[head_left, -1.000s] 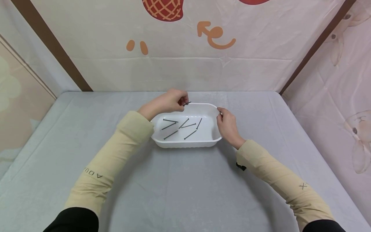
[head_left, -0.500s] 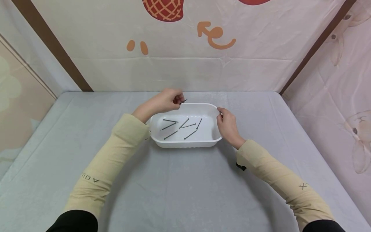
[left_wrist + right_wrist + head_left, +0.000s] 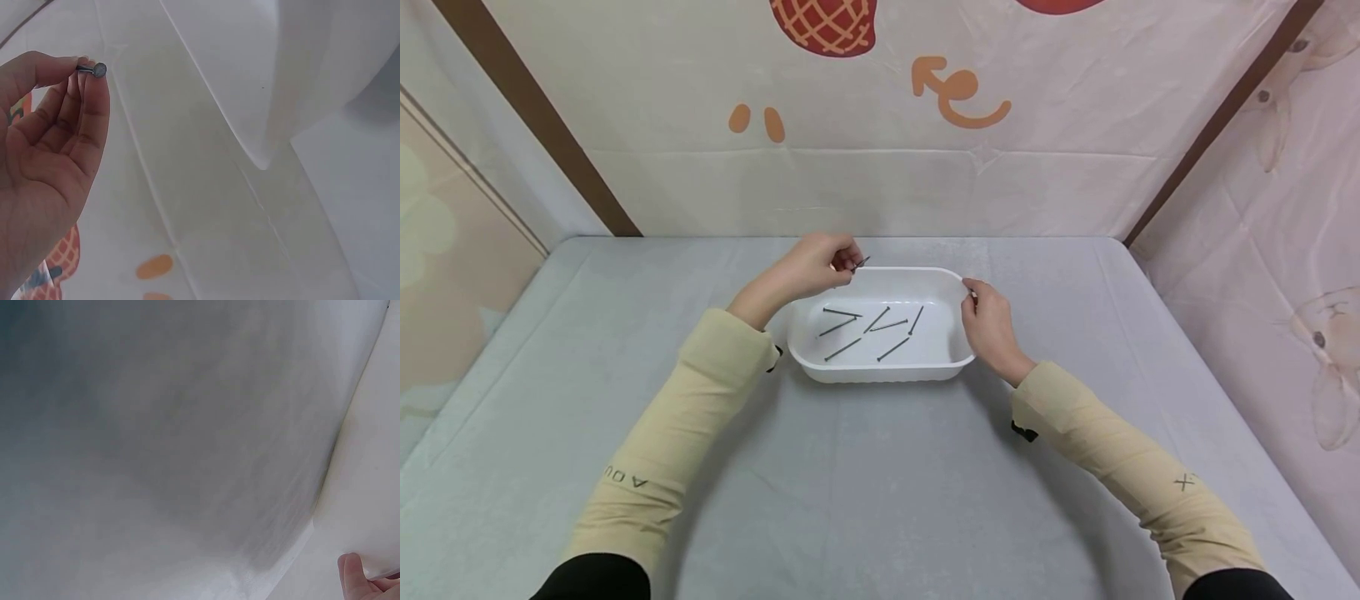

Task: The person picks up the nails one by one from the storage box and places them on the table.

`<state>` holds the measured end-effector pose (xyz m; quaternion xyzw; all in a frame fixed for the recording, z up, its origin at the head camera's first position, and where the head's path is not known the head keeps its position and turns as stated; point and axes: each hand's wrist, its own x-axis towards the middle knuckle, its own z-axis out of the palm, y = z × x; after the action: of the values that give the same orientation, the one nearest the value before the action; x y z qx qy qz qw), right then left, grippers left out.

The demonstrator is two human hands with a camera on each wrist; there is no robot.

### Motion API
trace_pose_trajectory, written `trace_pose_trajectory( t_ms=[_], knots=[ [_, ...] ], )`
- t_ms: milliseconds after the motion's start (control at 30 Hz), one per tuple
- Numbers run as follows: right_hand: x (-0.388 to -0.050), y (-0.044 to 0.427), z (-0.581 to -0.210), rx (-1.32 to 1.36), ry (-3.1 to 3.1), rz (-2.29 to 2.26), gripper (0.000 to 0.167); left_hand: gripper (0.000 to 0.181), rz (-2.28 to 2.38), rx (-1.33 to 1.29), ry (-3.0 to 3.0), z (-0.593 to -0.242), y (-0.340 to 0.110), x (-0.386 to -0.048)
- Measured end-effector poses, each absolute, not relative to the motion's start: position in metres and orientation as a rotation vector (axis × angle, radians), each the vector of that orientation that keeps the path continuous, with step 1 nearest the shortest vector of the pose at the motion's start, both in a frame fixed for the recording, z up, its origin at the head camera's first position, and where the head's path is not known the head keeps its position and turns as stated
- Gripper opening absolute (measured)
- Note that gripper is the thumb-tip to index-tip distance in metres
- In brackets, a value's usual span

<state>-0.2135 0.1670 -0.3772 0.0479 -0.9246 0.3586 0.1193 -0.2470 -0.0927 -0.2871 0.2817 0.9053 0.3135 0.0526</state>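
Note:
My left hand (image 3: pixel 814 265) pinches a nail (image 3: pixel 92 69) between thumb and fingertips, above the far left rim of a white tray (image 3: pixel 880 374). In the left wrist view the nail's round flat head faces the camera; most of its shank is hidden by the fingers. My right hand (image 3: pixel 990 329) grips the tray's right rim, with the thumb on the near side. In the right wrist view only a few fingertips (image 3: pixel 354 575) show against the tray wall. Several dark nails (image 3: pixel 842 349) lie scattered, apart or crossing closely, on the tray floor.
A grey-white cloth covers the table (image 3: pixel 865 500) around the tray. Behind the table's far edge hangs a pale printed curtain (image 3: pixel 865 183), with more printed cloth at both sides.
My left hand has moved left across the tray's far rim, carrying the nail. The right hand, the tray and the nails lying in it have stayed in place.

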Motion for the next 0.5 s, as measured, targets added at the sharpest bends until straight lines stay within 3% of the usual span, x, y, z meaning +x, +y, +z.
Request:
trace_pose_trajectory(
  t_ms=[500],
  knots=[
    [-0.2147, 0.1674, -0.3787, 0.124, -2.713, 1.035, 0.036, 0.020, 1.035, 0.740, 2.817, -0.2925, -0.1033, -0.2425]
  ],
)
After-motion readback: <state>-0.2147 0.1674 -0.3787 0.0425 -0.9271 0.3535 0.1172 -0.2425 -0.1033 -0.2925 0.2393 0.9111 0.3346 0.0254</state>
